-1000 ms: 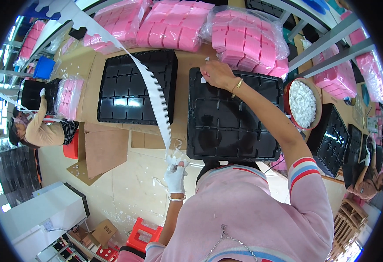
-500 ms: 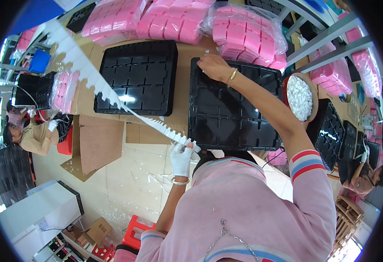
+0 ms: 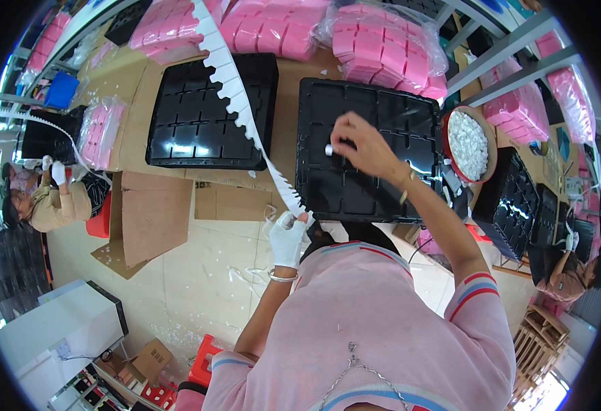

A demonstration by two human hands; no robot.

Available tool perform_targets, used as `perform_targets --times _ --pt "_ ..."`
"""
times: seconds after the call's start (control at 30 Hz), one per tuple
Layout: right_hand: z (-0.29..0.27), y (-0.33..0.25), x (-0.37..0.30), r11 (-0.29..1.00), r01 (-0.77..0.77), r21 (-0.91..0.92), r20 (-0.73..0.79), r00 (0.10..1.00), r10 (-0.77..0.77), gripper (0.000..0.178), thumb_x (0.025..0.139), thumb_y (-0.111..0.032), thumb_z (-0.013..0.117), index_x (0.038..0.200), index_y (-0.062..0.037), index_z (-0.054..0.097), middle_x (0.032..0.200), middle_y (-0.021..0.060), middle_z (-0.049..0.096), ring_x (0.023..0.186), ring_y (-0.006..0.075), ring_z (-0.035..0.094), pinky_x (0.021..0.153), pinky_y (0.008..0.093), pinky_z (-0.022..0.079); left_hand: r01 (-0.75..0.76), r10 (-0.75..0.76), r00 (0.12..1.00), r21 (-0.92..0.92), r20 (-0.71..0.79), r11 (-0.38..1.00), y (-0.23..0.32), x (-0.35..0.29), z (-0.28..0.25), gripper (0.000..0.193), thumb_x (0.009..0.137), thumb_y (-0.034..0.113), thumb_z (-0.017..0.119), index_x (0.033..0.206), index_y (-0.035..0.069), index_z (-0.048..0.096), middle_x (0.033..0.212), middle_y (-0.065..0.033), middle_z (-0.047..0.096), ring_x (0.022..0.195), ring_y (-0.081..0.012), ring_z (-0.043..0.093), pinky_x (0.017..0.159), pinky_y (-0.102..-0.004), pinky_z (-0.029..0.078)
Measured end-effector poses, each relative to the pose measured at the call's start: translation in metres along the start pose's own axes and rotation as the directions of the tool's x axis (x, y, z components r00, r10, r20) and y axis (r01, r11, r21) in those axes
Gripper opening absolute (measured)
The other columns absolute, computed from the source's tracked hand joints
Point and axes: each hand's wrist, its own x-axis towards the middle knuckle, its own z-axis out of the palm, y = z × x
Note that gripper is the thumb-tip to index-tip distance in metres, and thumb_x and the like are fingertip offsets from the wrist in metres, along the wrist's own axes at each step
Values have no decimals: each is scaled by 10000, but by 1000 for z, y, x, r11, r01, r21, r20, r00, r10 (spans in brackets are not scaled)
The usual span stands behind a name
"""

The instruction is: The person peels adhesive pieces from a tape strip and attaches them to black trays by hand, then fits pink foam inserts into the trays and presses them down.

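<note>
My gloved left hand [image 3: 287, 240] grips the lower end of a long white strip [image 3: 241, 109] with a toothed edge, near the tray's near left corner. The strip rises in a curve past the left black tray [image 3: 177, 116], and its top runs off the view's upper edge. Bare, with a bracelet at the wrist, my right hand [image 3: 368, 147] is over the right black tray [image 3: 355, 202], fingers curled in a pinch. A small white piece [image 3: 328, 150] shows at its fingertips. The tray is divided into square cells by grooves.
Bagged pink foam blocks [image 3: 386, 48] line the far side. A round bowl of white bits [image 3: 468, 146] stands right of the tray, beside grey metal bars [image 3: 513, 79]. An open cardboard box [image 3: 151, 219] and a red stool [image 3: 204, 359] are to my left. Other people sit at both sides.
My right hand has come from the right tray's far left corner nearer to me and rightward, a white piece now showing at its fingertips. The strip's upper part has swung right; my left hand keeps its grip.
</note>
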Motion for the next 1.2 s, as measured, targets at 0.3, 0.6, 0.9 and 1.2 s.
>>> perform_targets --times 0.3,0.6,0.9,1.2 --pt "-8 81 99 950 5 -312 21 1000 2 74 768 -108 693 833 -97 660 1086 94 541 1083 318 566 918 407 495 -195 207 960 80 -188 977 -23 -11 -18 115 935 119 719 910 8 699 692 26 563 592 -45 470 508 -240 347" --pt "3 102 125 919 9 -393 108 993 36 83 814 -130 711 864 -100 653 1095 85 533 1095 305 554 920 403 478 130 -61 924 162 -377 978 -67 -35 -60 148 903 141 749 841 15 703 668 7 600 531 -62 481 484 -240 357" --pt "11 108 117 938 -7 -347 48 999 25 173 811 -202 750 882 -105 626 1112 88 543 1096 320 529 950 434 472 117 -80 939 93 -333 989 -62 -25 -40 136 895 138 759 878 10 717 689 7 618 542 -58 491 493 -238 367" --pt "20 103 107 929 -12 -371 -61 998 -12 172 820 -162 741 913 -102 609 1071 83 536 1081 306 541 924 429 477 109 -60 956 157 -289 982 -56 -13 -39 136 898 145 761 872 19 715 687 10 616 542 -59 500 500 -242 372"
